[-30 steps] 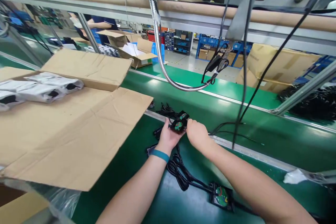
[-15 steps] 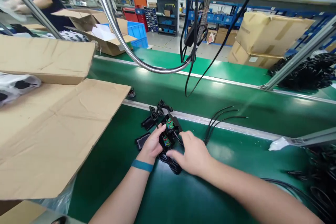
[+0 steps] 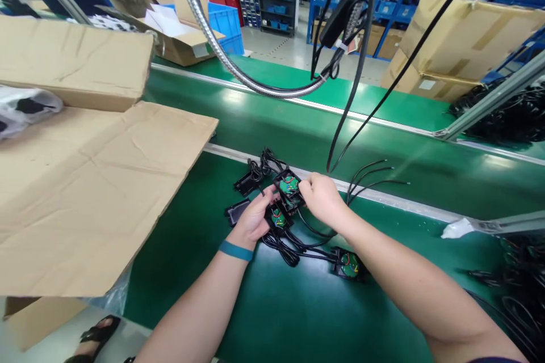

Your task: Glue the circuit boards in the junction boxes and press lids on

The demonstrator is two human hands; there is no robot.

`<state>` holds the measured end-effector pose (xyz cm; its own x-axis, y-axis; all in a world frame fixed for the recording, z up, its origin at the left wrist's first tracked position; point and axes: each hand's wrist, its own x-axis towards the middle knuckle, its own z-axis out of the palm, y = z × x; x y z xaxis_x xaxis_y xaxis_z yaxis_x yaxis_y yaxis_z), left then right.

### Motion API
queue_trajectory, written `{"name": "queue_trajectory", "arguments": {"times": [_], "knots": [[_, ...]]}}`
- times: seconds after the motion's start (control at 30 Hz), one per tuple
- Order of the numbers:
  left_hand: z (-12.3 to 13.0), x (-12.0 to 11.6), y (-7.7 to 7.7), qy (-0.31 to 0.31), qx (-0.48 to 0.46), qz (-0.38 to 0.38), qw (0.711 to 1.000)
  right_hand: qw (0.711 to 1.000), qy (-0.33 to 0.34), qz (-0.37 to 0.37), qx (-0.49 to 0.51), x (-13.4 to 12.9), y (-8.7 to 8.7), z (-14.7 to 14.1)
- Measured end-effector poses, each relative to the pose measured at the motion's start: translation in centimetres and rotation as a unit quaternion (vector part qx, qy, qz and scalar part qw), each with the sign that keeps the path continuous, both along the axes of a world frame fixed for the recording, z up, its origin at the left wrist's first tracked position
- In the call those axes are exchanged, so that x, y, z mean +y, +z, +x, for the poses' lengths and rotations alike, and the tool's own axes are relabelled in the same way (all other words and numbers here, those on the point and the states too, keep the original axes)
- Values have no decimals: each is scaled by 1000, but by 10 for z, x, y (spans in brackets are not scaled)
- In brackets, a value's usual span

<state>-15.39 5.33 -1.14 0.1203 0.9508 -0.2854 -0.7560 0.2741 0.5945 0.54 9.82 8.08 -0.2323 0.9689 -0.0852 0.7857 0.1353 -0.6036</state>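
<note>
My left hand [image 3: 254, 218] is closed on a black plastic housing [image 3: 279, 218] with a green circuit board and coloured wires inside. Just beyond it, a second open housing [image 3: 289, 186] with a green board touches my right hand [image 3: 322, 197], whose fingers are curled at its right edge. What lies inside those fingers is hidden. A third open housing [image 3: 349, 265] rests on the green bench beside my right forearm. Bundled black cable [image 3: 283, 250] runs below my left hand. To its left are a black rectangular cover [image 3: 236, 211] and a smaller black part [image 3: 246, 183].
A large open carton [image 3: 85, 198] takes up the left side. Loose black cables [image 3: 361, 181] lie across the metal strip. Overhead hang a metal conduit [image 3: 221, 57] and black cords. At the right are a black cable pile [image 3: 523, 272] and a metal post [image 3: 511, 224].
My right hand has moved up and away to the far housing, its fingers now curled. One housing now lies apart on the bench to the right. The view has shifted downward.
</note>
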Motion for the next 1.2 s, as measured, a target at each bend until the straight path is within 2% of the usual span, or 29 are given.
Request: {"name": "queue_trajectory", "arguments": {"times": [0.07,0.17,0.3,0.37,0.43,0.47,0.57,0.63,0.83,1.03,1.1,1.2], "knots": [[-1,1,1,-1,5,-10,1000,990,-14,-105,94,9,-3,5],[-3,1,3,-2,10,-15,1000,941,-47,-251,224,22,-9,15],[-3,1,5,-9,5,-21,1000,878,-81,-362,302,31,-9,27],[-4,2,4,-13,-3,-20,1000,842,-86,-421,326,33,-8,30],[-5,2,3,-16,-13,-14,1000,818,-84,-458,337,34,-10,32],[-5,2,3,-16,-18,-11,1000,818,-84,-459,336,34,-11,33],[-7,1,2,-19,-25,1,1000,846,-97,-420,314,35,-18,39],[-7,0,3,-31,-20,8,999,853,-100,-411,305,37,-22,45],[-6,0,6,-48,22,-20,998,799,-84,-481,352,41,-25,59],[-5,0,9,-37,19,-44,998,783,-71,-505,356,37,-27,60],[-6,0,9,-19,7,-51,998,796,-71,-489,349,35,-27,60],[-8,-2,7,-5,-11,-46,999,849,-84,-403,330,30,-28,58]]}}
